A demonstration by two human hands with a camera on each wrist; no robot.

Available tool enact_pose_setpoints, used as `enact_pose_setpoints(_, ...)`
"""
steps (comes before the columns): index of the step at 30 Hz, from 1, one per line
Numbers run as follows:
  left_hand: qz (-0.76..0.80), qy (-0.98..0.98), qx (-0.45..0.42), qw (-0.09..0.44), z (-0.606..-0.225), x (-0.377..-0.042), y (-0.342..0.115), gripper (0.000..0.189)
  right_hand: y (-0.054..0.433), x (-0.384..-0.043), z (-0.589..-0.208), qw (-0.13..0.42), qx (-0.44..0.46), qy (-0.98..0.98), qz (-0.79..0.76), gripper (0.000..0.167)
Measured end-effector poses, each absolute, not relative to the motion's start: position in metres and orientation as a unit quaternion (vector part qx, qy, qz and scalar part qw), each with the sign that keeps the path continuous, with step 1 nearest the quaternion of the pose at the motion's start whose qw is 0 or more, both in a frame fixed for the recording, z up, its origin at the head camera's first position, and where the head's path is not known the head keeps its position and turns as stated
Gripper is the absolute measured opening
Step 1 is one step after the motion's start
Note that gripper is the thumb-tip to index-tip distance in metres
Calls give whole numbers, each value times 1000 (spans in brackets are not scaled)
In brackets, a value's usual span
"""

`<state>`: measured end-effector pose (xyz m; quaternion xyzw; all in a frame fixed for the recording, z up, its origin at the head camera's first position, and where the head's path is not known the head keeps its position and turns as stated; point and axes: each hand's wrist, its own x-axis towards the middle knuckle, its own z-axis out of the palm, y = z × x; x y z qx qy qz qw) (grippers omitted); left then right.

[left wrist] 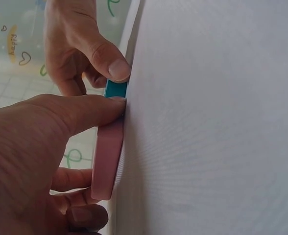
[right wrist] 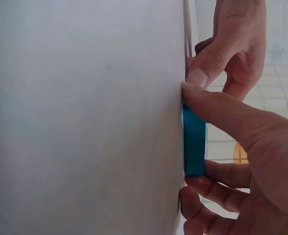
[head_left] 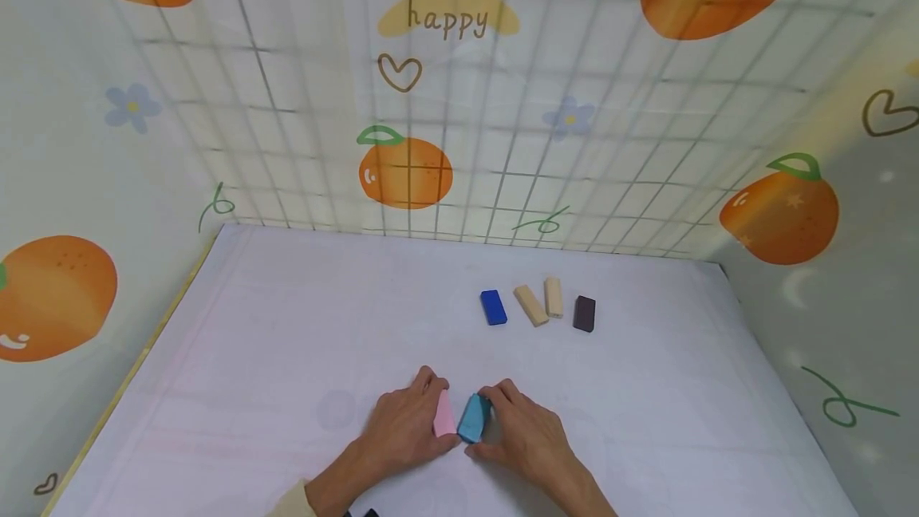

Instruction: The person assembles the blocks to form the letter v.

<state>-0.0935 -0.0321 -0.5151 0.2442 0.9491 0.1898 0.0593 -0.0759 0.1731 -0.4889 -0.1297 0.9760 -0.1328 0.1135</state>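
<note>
Near the front middle of the white table, my left hand (head_left: 408, 428) grips a pink block (head_left: 443, 415) between thumb and fingers. Just to its right, my right hand (head_left: 530, 433) holds a teal block (head_left: 473, 419) the same way. Both blocks sit at the tabletop, close together at their near ends and apart at their far ends. In the left wrist view the pink block (left wrist: 108, 159) shows its long side, the thumb at one end and fingers at the other. The right wrist view shows the teal block (right wrist: 194, 139) pinched likewise.
Farther back lie a blue block (head_left: 494, 307), two pale wooden blocks (head_left: 530, 305) (head_left: 553, 297) and a dark block (head_left: 585, 314). The white tabletop (head_left: 287, 325) reaches a patterned curtain (head_left: 323, 182) at the back, with more at both sides. A small black item (head_left: 370, 513) shows at the bottom edge.
</note>
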Motion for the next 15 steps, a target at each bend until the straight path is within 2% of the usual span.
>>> enact_pose_setpoints(15, 180, 951, 245, 58, -514, -92, -30, 76, 176, -74, -488, 116, -130, 973, -149, 82)
